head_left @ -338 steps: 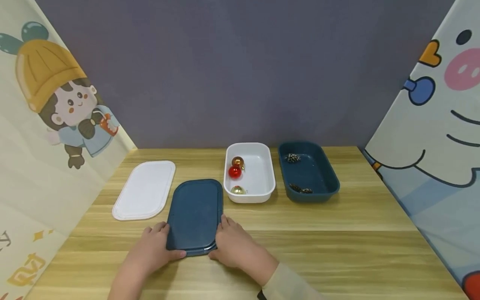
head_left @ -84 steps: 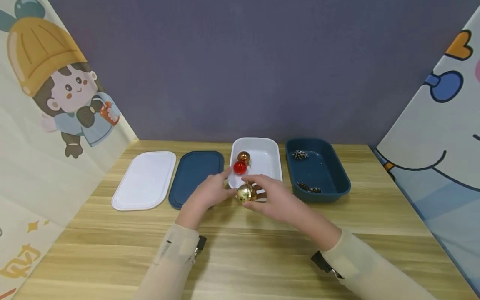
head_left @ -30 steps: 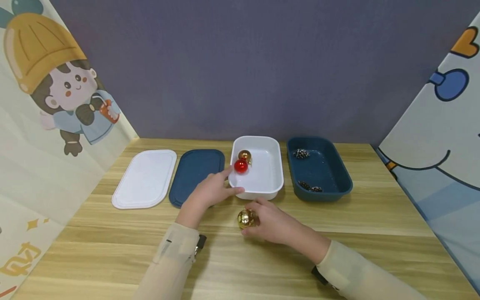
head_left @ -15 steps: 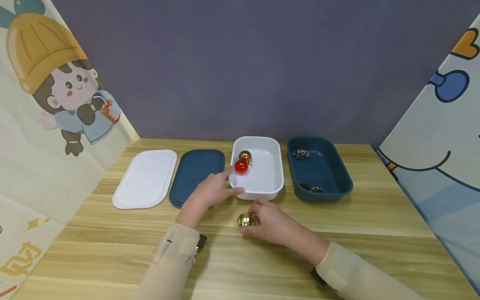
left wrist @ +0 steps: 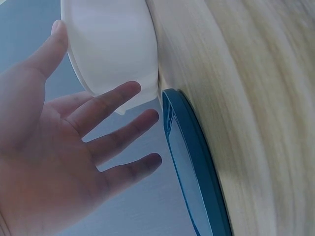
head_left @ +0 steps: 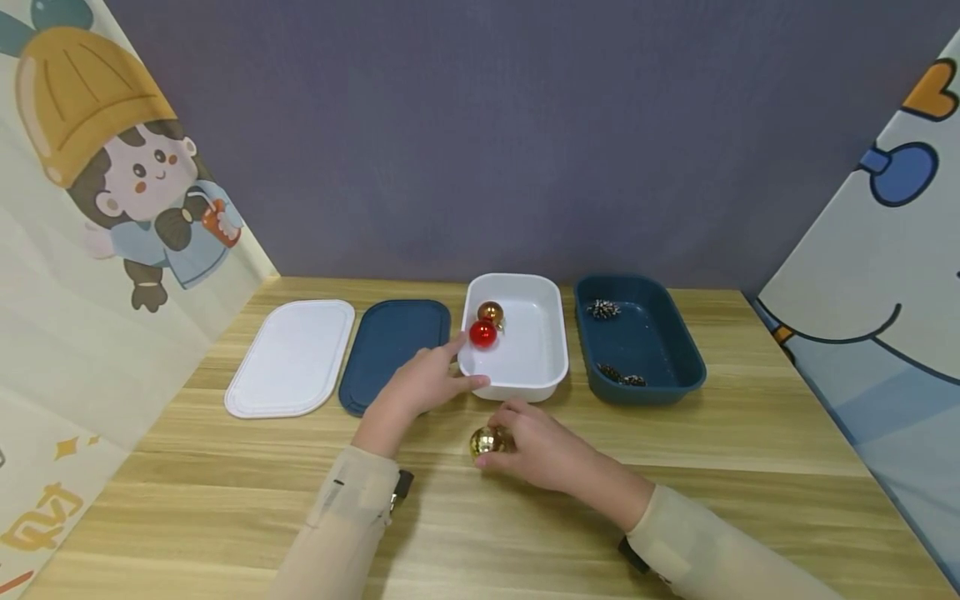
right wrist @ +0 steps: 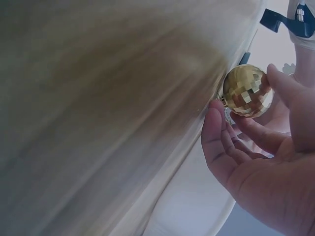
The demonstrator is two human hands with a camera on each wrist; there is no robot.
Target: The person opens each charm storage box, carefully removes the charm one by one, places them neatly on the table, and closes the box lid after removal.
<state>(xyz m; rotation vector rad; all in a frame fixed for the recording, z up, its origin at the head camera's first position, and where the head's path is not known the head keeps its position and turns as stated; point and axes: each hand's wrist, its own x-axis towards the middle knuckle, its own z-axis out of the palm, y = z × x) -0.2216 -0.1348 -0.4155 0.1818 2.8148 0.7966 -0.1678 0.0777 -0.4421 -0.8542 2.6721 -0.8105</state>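
My right hand (head_left: 540,448) is at the tabletop (head_left: 480,533), its fingers grasping the gold ball (head_left: 484,442) between thumb and fingertips. I hold my left hand (head_left: 422,379) against the white box (head_left: 534,390), its fingers spread and released. Near these left fingers, inside the box, lie the red ball (head_left: 482,334) and brown ball (head_left: 491,313). Beyond my right fingers, farther right, stands the blue box (head_left: 648,394).
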